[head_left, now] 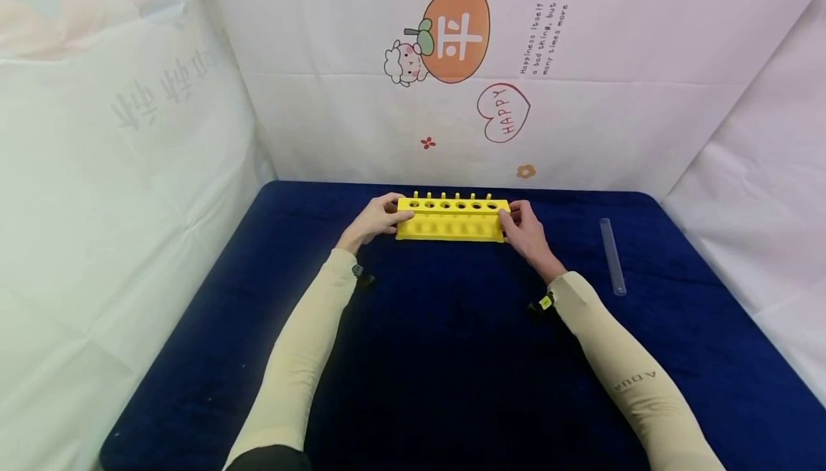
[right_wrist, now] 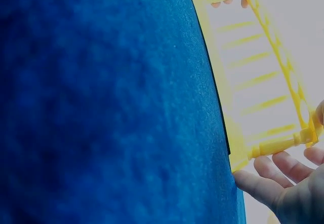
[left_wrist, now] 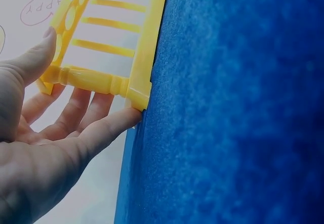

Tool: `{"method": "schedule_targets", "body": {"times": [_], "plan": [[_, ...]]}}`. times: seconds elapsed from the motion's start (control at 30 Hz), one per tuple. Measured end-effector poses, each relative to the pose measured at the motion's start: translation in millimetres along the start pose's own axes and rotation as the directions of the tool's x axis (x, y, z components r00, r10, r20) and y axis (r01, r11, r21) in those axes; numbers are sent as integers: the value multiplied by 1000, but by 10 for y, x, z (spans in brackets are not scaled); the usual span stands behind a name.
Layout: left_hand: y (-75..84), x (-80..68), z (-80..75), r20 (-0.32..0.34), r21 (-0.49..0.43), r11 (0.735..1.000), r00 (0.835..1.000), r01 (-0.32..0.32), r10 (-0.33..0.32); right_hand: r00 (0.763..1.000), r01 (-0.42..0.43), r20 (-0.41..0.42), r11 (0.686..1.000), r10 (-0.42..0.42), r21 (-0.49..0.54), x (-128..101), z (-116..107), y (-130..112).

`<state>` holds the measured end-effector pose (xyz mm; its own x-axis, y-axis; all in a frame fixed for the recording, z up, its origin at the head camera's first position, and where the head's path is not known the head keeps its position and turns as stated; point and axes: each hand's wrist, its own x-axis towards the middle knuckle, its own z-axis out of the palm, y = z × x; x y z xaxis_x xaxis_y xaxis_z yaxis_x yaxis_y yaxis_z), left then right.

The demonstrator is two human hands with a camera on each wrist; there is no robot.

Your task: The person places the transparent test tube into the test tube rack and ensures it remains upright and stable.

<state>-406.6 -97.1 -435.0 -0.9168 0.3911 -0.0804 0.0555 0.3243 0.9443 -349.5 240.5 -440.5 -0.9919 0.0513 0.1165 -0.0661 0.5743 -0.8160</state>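
Both hands hold a yellow plastic test tube rack [head_left: 449, 237] by its two ends near the back of the table. Its top bar has a row of several round holes, with short pegs standing along the back. My left hand [head_left: 372, 221] grips the left end, thumb on the top bar and fingers around the end post, as the left wrist view of the rack [left_wrist: 91, 79] shows. At the other end, my right hand [head_left: 525, 233] grips it with the thumb at the front. In the right wrist view the rack's base [right_wrist: 217, 82] is close over the blue cloth.
A clear test tube [head_left: 613, 257] lies on the dark blue table cloth [head_left: 452, 356] to the right of the right hand. White printed sheets [head_left: 323, 120] hang behind the table and at both sides.
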Motion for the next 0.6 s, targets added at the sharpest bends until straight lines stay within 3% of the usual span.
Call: {"method": "schedule_targets", "body": {"times": [0.6], "plan": [[19, 43, 63, 6, 5, 1000, 1000, -3, 3, 1000, -7, 5, 1000, 7, 24, -9, -70, 52]]}}
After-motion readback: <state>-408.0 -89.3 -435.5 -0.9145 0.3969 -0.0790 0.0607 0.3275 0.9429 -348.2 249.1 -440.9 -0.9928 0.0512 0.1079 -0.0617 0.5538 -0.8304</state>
